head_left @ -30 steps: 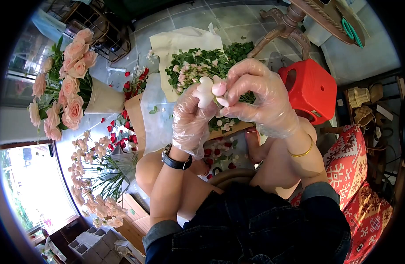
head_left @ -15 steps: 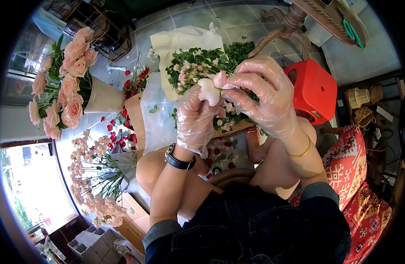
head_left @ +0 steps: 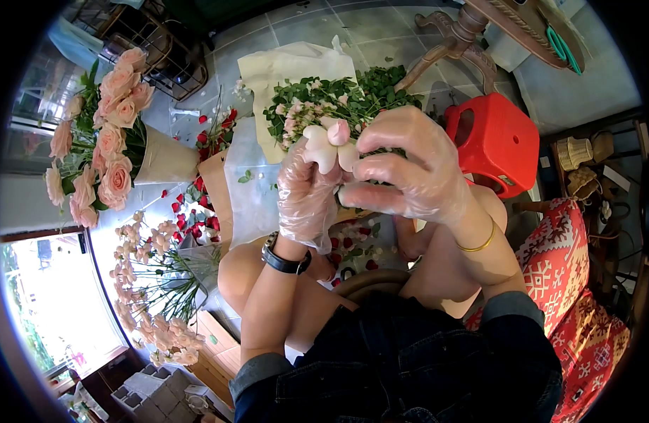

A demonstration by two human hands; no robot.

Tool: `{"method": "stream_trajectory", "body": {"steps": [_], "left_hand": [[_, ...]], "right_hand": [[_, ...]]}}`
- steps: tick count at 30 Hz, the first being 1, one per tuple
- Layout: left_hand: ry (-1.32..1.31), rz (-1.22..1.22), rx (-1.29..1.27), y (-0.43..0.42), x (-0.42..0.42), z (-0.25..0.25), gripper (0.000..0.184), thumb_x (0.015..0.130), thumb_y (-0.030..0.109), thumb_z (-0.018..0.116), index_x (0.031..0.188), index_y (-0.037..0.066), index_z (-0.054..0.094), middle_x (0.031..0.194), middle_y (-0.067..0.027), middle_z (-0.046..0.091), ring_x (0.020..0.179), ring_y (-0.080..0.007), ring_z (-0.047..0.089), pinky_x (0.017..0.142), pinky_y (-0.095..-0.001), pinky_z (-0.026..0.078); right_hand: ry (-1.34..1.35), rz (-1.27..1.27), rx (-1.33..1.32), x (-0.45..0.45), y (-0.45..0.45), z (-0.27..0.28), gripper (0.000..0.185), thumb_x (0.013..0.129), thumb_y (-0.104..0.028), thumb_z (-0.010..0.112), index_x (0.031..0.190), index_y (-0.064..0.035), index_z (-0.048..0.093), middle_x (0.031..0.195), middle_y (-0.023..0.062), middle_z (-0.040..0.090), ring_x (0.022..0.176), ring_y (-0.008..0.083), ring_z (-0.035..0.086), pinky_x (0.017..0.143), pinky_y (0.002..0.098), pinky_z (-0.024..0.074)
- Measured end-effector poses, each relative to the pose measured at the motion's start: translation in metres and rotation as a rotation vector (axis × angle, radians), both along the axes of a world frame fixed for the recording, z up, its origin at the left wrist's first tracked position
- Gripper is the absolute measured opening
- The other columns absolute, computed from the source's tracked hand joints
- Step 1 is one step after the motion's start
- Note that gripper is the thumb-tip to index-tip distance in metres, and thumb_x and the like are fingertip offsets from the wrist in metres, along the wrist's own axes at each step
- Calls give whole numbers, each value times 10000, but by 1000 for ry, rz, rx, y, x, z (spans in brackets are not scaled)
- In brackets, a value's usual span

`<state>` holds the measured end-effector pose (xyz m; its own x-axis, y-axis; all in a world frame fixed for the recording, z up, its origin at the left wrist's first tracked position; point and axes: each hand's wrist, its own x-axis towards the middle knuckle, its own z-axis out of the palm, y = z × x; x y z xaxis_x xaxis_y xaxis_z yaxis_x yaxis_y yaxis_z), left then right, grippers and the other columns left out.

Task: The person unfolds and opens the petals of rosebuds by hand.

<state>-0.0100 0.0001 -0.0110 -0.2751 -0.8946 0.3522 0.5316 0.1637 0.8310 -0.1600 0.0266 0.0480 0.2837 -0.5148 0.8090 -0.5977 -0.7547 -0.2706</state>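
My left hand (head_left: 307,194), in a clear plastic glove, is closed around the base of a pale pink rose (head_left: 338,132). Its outer petals are white and folded outward, around a tight pink bud in the centre. The stem is hidden behind the fingers. My right hand (head_left: 416,166), gloved the same way, is just to the right of the rose with its fingers curved and apart. Nothing shows between those fingers. Beneath both hands lies a bunch of small pink roses with green leaves (head_left: 353,95).
A bucket (head_left: 168,156) of large pink roses stands at the left, with more pale roses (head_left: 155,254) below it. Red petals (head_left: 197,204) litter the floor. A red stool (head_left: 504,137) and carved table leg (head_left: 444,49) are on the right. Cream wrapping paper (head_left: 257,70) lies beyond.
My right hand has let go of a petal and drawn back, its fingers spreading. The rose has shifted slightly left in my left hand, its outer petals folded outward on both sides.
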Motion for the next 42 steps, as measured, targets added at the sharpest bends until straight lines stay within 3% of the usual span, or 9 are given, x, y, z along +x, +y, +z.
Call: {"method": "stream_trajectory", "body": {"steps": [2,6,10,16,26,34,37,39,42], "left_hand": [[77,-99,193,2,3,5,165,846,116,619,984,41,571,964,-20,535,849,-111,521,715,-258,444],[79,-242,31,-7,9,-2,156,821,84,635,959,50,571,951,-38,534,834,-139,532,708,-263,442],[-141,-70,-57,-6,13,-6,169,804,69,640,964,71,584,964,-58,539,845,-162,543,712,-273,453],[-228,-154,146,-5,16,-8,182,787,67,658,957,86,598,1022,-91,550,879,-197,557,748,-307,469],[-150,2,-242,-10,10,-5,141,799,122,659,925,78,616,1032,-102,546,912,-206,536,783,-315,444],[-243,-66,12,-7,12,6,139,825,144,624,937,61,630,982,-102,555,845,-198,551,740,-295,454],[-237,40,-267,-9,11,10,163,820,141,629,958,56,609,939,-93,563,817,-189,557,721,-286,458],[44,-251,254,-12,16,12,217,823,157,619,985,19,580,909,-82,566,796,-170,557,705,-272,458],[-148,-96,13,-13,16,7,288,817,215,608,986,-15,564,894,-80,568,781,-154,554,700,-261,454]], "right_hand": [[-38,24,23,-4,3,6,249,641,-167,775,772,-99,575,906,53,557,767,235,569,650,323,474],[-159,-109,69,-7,3,8,306,636,-233,781,815,-77,587,755,41,587,697,202,578,611,284,462],[-230,27,152,0,3,7,358,606,-180,820,860,-88,584,820,41,608,735,199,567,644,295,464],[-193,-6,127,4,5,4,353,618,-177,813,870,-91,582,793,34,599,688,206,562,614,301,458],[-263,-35,125,4,5,5,204,699,-61,697,859,-64,570,760,51,583,653,213,558,577,295,443],[-632,70,628,3,7,-1,164,762,-92,642,884,-22,556,793,58,561,702,131,540,626,261,445],[-689,173,974,-1,9,6,131,788,-92,633,863,-11,561,805,41,547,719,99,517,657,241,439],[-702,206,978,-2,8,5,114,798,-86,629,852,-8,565,804,34,548,727,92,515,666,237,437],[-757,280,980,-2,7,1,99,815,-84,623,844,-4,574,801,21,551,745,79,516,684,233,435]]}}
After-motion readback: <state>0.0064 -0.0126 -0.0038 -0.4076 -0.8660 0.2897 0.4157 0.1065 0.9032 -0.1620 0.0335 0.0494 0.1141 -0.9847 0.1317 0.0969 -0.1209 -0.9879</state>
